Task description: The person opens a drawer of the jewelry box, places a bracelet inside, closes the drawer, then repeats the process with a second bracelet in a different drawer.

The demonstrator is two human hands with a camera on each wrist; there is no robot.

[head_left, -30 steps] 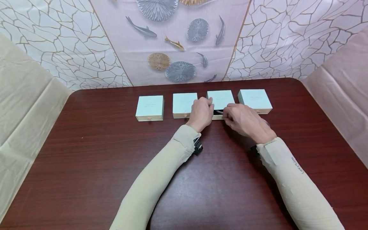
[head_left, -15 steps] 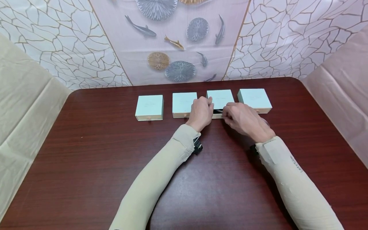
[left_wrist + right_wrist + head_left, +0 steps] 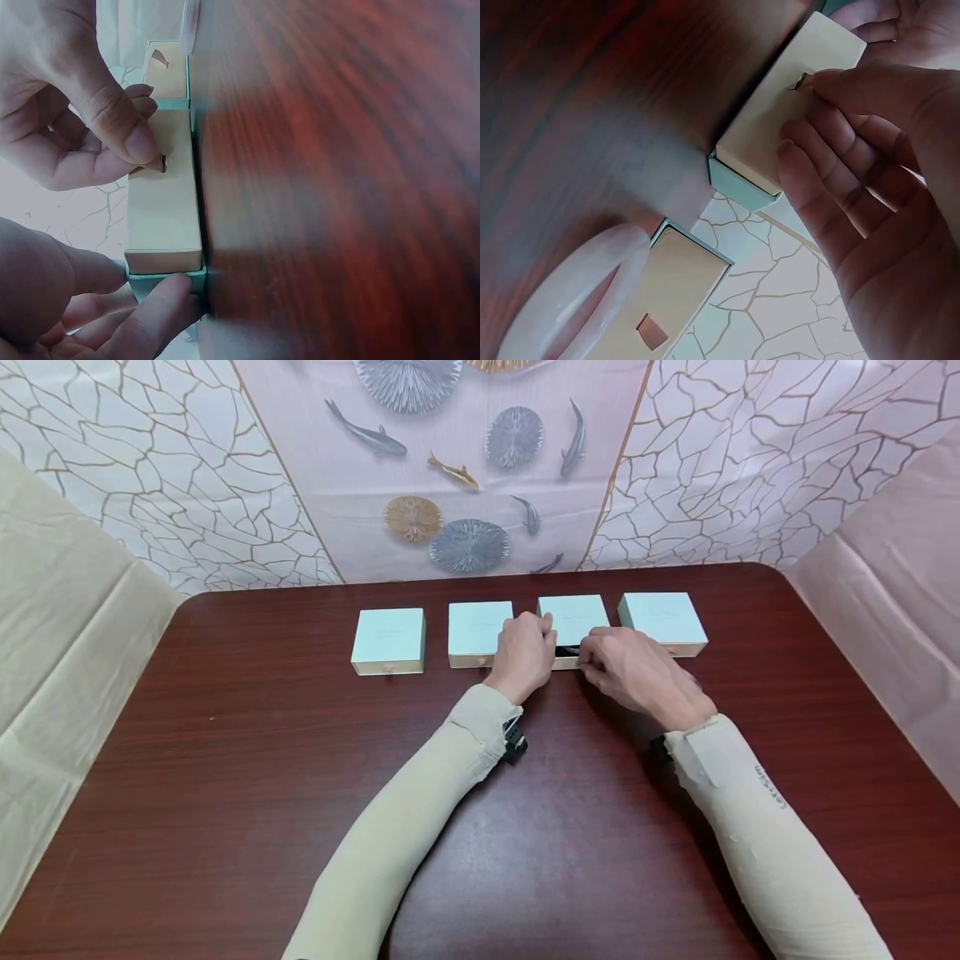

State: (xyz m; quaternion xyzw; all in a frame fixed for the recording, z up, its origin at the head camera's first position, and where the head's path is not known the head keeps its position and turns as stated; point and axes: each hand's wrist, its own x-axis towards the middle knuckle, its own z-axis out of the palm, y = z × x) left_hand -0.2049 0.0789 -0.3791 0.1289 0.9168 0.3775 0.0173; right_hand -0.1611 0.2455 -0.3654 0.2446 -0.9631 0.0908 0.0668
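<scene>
The third mint-green drawer box (image 3: pixel 574 617) from the left has its cream drawer (image 3: pixel 161 214) pulled partly out. A dark gap behind the drawer front shows a pale, thin object (image 3: pixel 570 651), mostly hidden, inside. My left hand (image 3: pixel 522 656) grips the box's sleeve by its sides, thumb and fingers apart across it. With thumb and forefinger, my right hand (image 3: pixel 637 672) pinches the small ribbon pull tab (image 3: pixel 805 82) on the drawer front. A pale, glossy bangle (image 3: pixel 577 300) appears near the right wrist; how it is held there is unclear.
Three similar boxes stand in the row: a far-left box (image 3: pixel 388 641), a second box (image 3: pixel 478 633) and a right-end box (image 3: pixel 663 622). The dark red-brown table (image 3: pixel 225 793) extends toward me. Patterned cloth (image 3: pixel 472 468) hangs behind it.
The dark gap behind the drawer front looks slightly narrower. Both hands keep their hold on the box and the tab, with hardly any other movement.
</scene>
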